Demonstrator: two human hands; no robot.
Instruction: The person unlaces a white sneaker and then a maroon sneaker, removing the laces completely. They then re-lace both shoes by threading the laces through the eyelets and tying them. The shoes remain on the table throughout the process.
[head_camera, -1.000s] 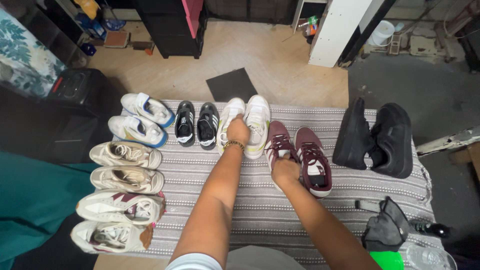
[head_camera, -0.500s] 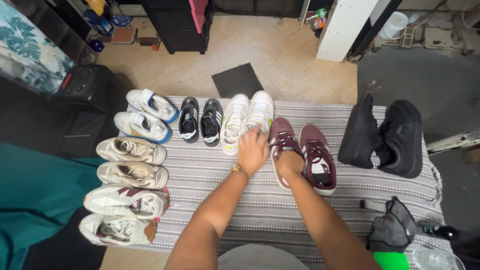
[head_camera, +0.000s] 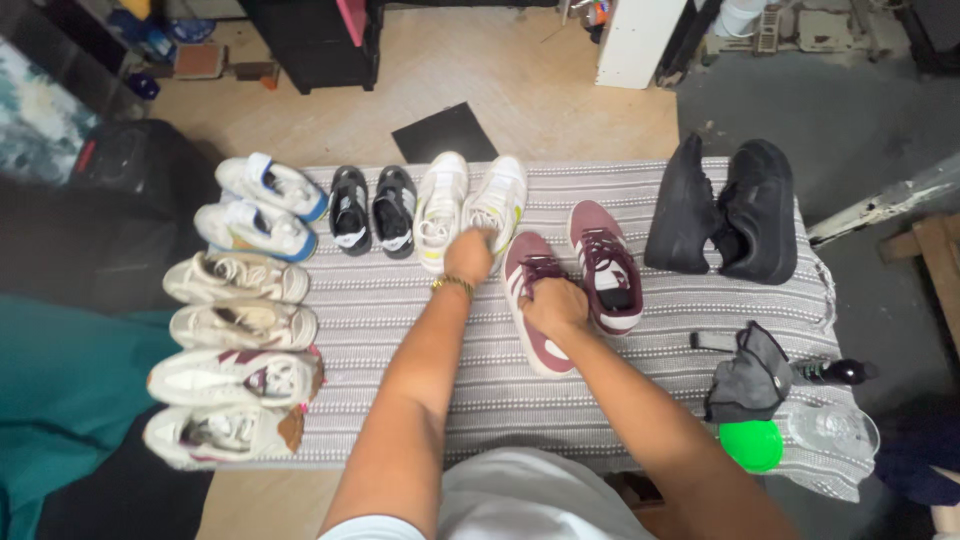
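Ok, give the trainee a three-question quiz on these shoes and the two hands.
1. True or false: the right hand rests on the left shoe of the maroon sneakers with white stripes.
2. Which pair sits at the far right of the striped cloth? A) black high-top sneakers B) blue sandals C) red boots
3. Fill in: the left hand is at the heel of a white sneaker with ___ accents.

Key: 1 true; 2 A; 3 yellow-green.
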